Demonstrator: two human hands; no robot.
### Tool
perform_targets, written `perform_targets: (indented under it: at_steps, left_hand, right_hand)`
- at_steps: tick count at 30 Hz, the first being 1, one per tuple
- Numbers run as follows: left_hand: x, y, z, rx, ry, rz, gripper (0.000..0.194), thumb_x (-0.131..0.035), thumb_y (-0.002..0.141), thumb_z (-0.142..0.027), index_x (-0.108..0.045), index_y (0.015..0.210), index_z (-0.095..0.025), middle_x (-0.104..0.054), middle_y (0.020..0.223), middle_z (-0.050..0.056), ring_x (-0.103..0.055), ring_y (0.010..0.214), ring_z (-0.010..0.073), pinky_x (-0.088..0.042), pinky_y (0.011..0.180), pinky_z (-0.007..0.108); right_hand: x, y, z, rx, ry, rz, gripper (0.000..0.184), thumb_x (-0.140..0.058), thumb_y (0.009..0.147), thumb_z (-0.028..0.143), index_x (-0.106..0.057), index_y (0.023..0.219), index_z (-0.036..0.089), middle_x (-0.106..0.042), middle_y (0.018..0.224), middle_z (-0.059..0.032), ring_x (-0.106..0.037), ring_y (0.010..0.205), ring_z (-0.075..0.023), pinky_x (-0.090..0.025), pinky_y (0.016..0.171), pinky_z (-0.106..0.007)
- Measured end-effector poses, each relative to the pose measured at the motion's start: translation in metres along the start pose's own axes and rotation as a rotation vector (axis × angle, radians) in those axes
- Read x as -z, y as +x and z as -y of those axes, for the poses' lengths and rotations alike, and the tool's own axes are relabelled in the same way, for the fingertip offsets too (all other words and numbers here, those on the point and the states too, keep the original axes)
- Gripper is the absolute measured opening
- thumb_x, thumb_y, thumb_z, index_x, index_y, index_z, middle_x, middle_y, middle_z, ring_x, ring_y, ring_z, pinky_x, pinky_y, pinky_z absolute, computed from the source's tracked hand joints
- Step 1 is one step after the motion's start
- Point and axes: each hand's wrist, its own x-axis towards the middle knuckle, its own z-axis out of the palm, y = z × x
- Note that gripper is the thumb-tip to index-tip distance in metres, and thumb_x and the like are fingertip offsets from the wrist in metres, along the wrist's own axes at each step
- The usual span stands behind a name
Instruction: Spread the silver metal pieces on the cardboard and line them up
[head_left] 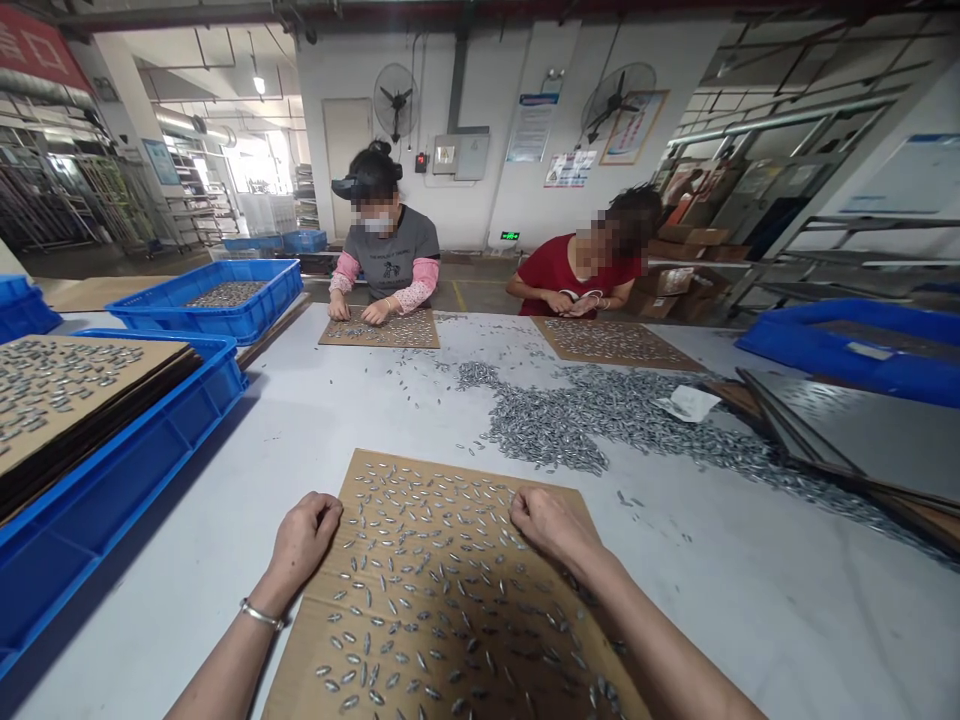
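Note:
A brown cardboard sheet (pixel 390 470) lies on the white table in front of me, strewn with several small grey metal pieces (pixel 420 560). My left hand (pixel 304 540) rests on the sheet's left edge with fingers curled in; what it holds, if anything, is hidden. My right hand (pixel 551 522) sits on the sheet's upper right part, fingers bent down onto the pieces in a loose pinch. A bracelet (pixel 261 614) circles my left wrist.
A large heap of the same pieces (pixel 585 415) spreads across the table's middle and right. Blue crates (pixel 120 470) (pixel 217 295) (pixel 847 345) stand left and right. Dark sheets (pixel 862 430) are stacked at right. Two people (pixel 386 255) (pixel 585 270) work at their own cardboard sheets across the table.

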Motion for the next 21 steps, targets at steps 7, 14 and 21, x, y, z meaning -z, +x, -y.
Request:
perform_targets:
  at_steps: [7, 14, 21]
  left_hand:
    - [0.001, 0.0, -0.001, 0.0, -0.006, -0.001, 0.032, -0.046, 0.095, -0.044, -0.068, 0.085, -0.024, -0.074, 0.097, 0.007, -0.068, 0.086, 0.0249, -0.053, 0.08, 0.037]
    - [0.0, 0.0, 0.001, 0.007, 0.002, 0.022, 0.032, -0.044, 0.096, -0.045, -0.067, 0.086, -0.024, -0.072, 0.097, 0.007, -0.068, 0.087, 0.0247, -0.051, 0.081, 0.037]
    - [0.0, 0.0, 0.001, 0.01, 0.002, 0.006, 0.031, -0.046, 0.095, -0.045, -0.067, 0.086, -0.024, -0.073, 0.097, 0.006, -0.069, 0.088, 0.0244, -0.052, 0.081, 0.036]
  right_hand:
    - [-0.011, -0.006, -0.002, 0.266, -0.204, -0.073, 0.022, -0.046, 0.093, 0.011, -0.059, 0.077, 0.02, -0.064, 0.081, -0.006, -0.055, 0.071, -0.0169, -0.027, 0.065, -0.028]
    - [-0.021, -0.005, -0.011, 0.313, -0.263, -0.108, 0.025, -0.041, 0.095, 0.012, -0.061, 0.081, 0.02, -0.065, 0.086, -0.0068, -0.057, 0.078, -0.0189, -0.033, 0.074, -0.029]
    - [-0.004, -0.005, -0.001, 0.332, -0.262, -0.018, 0.025, -0.042, 0.094, 0.011, -0.064, 0.083, 0.019, -0.067, 0.089, -0.0078, -0.056, 0.079, -0.0187, -0.034, 0.076, -0.03]
